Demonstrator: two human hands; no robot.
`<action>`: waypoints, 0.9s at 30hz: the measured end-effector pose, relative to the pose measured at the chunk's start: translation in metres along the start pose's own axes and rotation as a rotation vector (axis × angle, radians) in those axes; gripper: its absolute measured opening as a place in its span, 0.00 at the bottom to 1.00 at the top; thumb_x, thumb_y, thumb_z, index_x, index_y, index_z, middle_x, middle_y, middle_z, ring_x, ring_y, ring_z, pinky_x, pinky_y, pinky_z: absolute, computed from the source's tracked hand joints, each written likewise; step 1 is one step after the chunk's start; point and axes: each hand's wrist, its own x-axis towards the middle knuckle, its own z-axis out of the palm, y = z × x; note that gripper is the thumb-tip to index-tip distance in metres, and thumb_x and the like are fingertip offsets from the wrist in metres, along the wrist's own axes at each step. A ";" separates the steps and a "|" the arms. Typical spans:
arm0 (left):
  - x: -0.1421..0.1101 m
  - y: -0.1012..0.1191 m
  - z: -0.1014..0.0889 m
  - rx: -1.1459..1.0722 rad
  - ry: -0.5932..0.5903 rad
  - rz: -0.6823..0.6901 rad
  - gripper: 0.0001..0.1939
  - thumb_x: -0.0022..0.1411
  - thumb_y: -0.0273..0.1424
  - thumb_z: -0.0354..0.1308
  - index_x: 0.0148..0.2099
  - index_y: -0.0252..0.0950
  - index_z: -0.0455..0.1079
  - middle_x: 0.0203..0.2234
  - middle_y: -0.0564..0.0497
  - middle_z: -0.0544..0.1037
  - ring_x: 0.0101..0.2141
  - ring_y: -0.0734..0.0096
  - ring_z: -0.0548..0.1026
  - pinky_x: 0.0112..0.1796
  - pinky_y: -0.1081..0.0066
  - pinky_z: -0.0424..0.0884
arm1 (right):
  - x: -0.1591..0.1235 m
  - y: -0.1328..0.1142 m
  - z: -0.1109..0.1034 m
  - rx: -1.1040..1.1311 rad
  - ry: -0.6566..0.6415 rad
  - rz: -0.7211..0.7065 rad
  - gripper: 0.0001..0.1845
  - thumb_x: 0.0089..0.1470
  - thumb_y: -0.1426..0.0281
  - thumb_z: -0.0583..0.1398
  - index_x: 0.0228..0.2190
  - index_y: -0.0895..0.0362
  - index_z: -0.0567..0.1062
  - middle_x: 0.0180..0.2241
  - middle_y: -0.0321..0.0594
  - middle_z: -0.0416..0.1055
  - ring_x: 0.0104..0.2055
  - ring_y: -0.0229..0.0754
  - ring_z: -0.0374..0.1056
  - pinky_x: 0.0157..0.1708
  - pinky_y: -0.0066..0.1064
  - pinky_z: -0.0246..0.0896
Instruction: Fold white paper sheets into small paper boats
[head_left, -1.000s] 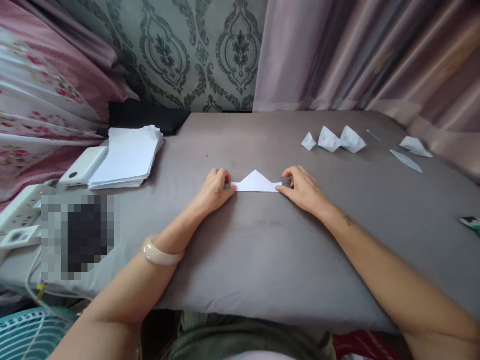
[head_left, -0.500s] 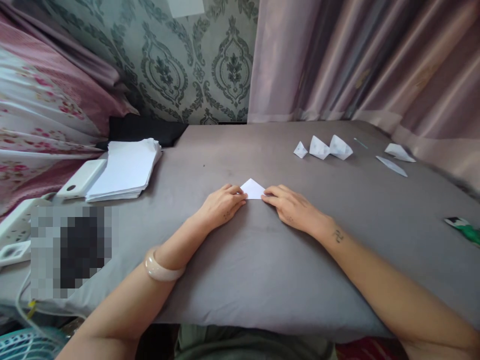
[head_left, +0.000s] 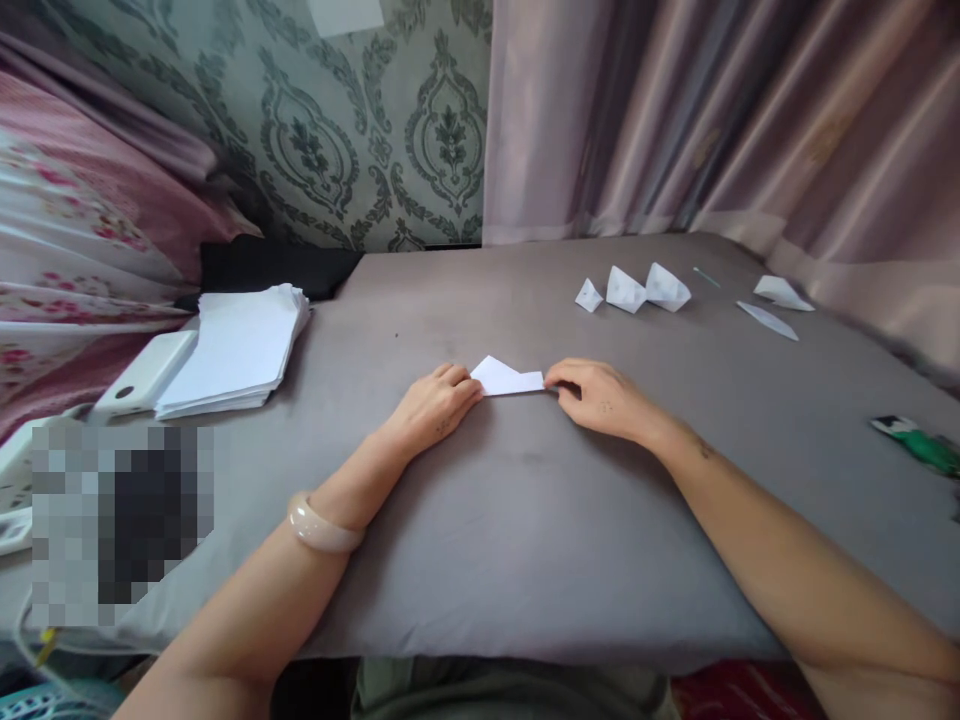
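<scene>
A folded piece of white paper (head_left: 501, 378) lies on the grey cloth before me, with a pointed peak at its middle and a narrow strip running out to the right. My left hand (head_left: 439, 405), fingers bent together, grips the paper's left end and covers it. At the tip of the right strip, my right hand (head_left: 600, 400) pinches the end between thumb and fingers. Above my left wrist sits a pale bangle (head_left: 324, 525).
Several folded paper shapes (head_left: 627, 290) stand at the back right, near a thin stick (head_left: 706, 277) and flatter paper pieces (head_left: 768, 320). A green-and-white object (head_left: 915, 442) lies far right. At left are a paper stack (head_left: 232, 345), a white box (head_left: 146, 372) and a blurred-out patch.
My right hand has moved outward to the right along the paper. The strip on that side, covered before, now shows. The view has shifted slightly; my left hand stays on its end.
</scene>
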 end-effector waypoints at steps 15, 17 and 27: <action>0.004 0.068 -0.001 -0.851 0.228 -0.385 0.17 0.67 0.46 0.47 0.40 0.36 0.64 0.21 0.55 0.71 0.22 0.76 0.66 0.25 0.75 0.61 | 0.002 -0.055 0.008 1.396 0.173 0.388 0.19 0.39 0.59 0.71 0.31 0.57 0.76 0.31 0.39 0.77 0.33 0.41 0.72 0.38 0.34 0.68; 0.004 0.072 0.001 -0.926 0.203 -0.385 0.18 0.65 0.47 0.51 0.42 0.36 0.65 0.22 0.55 0.71 0.22 0.77 0.66 0.24 0.76 0.61 | 0.001 -0.052 0.007 1.432 0.223 0.439 0.19 0.35 0.61 0.72 0.29 0.57 0.77 0.27 0.37 0.76 0.29 0.39 0.71 0.35 0.32 0.67; -0.009 0.074 -0.012 -1.210 -0.418 -0.416 0.19 0.56 0.45 0.63 0.38 0.33 0.72 0.33 0.44 0.81 0.27 0.71 0.77 0.27 0.74 0.70 | -0.001 -0.043 -0.008 1.202 0.335 0.367 0.17 0.33 0.63 0.72 0.28 0.58 0.80 0.29 0.38 0.78 0.28 0.37 0.71 0.33 0.31 0.66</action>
